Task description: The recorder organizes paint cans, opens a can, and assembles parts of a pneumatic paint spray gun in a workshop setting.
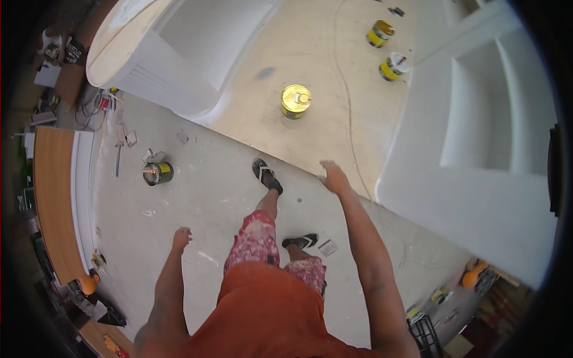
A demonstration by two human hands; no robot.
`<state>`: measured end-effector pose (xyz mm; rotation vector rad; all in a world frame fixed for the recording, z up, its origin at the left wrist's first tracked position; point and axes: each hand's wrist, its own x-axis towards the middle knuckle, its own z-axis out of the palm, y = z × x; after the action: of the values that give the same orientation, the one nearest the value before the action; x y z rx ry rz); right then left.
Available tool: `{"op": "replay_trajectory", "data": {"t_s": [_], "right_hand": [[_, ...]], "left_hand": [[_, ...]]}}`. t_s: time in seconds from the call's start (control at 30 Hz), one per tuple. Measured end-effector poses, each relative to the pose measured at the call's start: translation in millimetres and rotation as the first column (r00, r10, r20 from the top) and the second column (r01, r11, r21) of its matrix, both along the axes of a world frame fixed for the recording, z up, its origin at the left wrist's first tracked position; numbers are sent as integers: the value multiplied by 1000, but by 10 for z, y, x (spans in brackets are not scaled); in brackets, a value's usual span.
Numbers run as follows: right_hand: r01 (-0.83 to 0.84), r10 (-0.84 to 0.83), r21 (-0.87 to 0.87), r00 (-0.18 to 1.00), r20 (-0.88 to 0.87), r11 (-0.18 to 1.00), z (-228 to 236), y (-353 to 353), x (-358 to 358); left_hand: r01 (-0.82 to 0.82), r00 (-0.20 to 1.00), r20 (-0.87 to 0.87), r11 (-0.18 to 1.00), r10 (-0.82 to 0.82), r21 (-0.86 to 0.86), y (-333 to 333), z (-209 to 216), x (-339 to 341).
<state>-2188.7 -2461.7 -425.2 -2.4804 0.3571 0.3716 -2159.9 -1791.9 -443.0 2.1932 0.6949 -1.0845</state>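
Observation:
My right hand (335,178) reaches over the near edge of a pale wooden board (286,140), its fingers stretched out and nothing in them. Beyond it on the board stands a can with a shiny yellow lid (296,100), apart from the hand. Over the grey floor hangs my left hand (181,238), fingers loosely bent and slightly apart, holding nothing that I can see. Nearest to that hand, an opened dark can with a yellow label (159,172) stands on the floor, a grey lid or flap (153,157) at its far side.
White curved shelving (477,113) rises at the right, and a white curved unit (179,65) at the far left. Two yellow-labelled cans (380,34) (393,67) and a thin cable (347,89) lie on the board. A wooden-topped panel (57,197) stands left; orange tools (473,275) lie right.

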Motion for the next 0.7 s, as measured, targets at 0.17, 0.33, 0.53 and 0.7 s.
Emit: {"op": "replay_trajectory", "data": {"t_s": [0.17,0.33,0.53,0.7], "right_hand": [[-299,329,-403,944,5,865,-1647,-558,2243],[-612,595,-380,784,-177,693,-2295,-583,3220],[-859,809,-465,422,-409,213,-2151,-87,3369],[-932,821,-228,359,-444,284,-2007,268,3774]], "left_hand": [[-406,914,-189,809,360,-425,-1025,-687,-721],[-545,802,-432,802,413,-244,-1154,-47,-1448],[-700,586,-607,713,537,-45,-958,289,-1904],[-923,372,-537,361,757,-131,-1137,148,-1645]]}}
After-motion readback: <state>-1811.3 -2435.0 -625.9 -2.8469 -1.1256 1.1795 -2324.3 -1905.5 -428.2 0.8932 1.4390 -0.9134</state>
